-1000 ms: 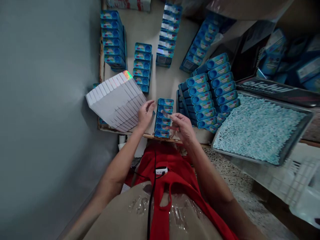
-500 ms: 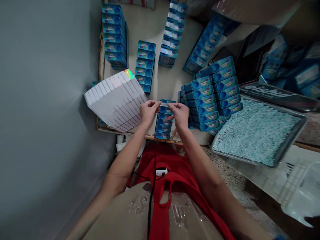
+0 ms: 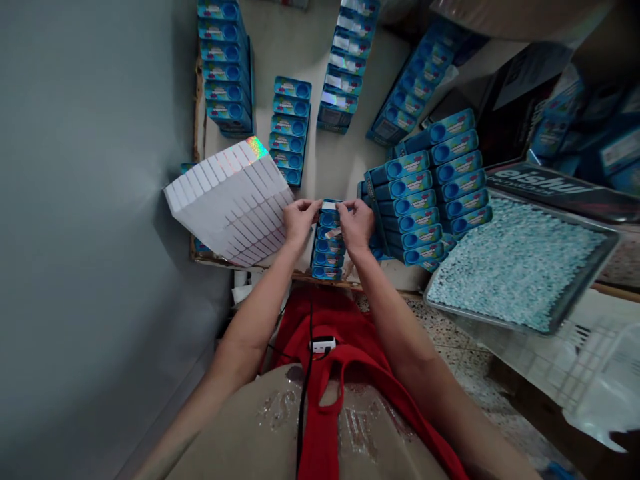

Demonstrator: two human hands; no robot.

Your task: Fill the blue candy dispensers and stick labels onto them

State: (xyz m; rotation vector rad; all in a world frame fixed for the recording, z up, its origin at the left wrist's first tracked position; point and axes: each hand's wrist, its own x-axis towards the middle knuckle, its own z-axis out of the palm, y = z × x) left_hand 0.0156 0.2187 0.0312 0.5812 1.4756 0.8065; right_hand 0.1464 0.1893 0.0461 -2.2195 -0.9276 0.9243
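Observation:
A small white sticker (image 3: 329,206) lies across the end of the farthest box in a short row of blue boxes (image 3: 329,259) at the table's front edge. My left hand (image 3: 300,220), fingers pinched, is at the sticker's left end. At its right end my right hand (image 3: 356,223) is pinched too, and a thin pale strip shows beneath its fingers. Left of my left hand, a white sheet of sticker strips (image 3: 235,207) leans at a tilt, with a shiny rainbow patch at its top corner.
More rows of blue boxes (image 3: 290,127) stand behind, some bearing pale stickers (image 3: 345,63). Stacked blue boxes (image 3: 417,200) sit close to my right hand. Farther right is a tray (image 3: 575,307) full of small pale-blue pieces. A grey wall (image 3: 90,200) borders the left side.
The sticker has come down from between my hands onto the box end. Both hands have shifted only slightly, and the view has moved a little.

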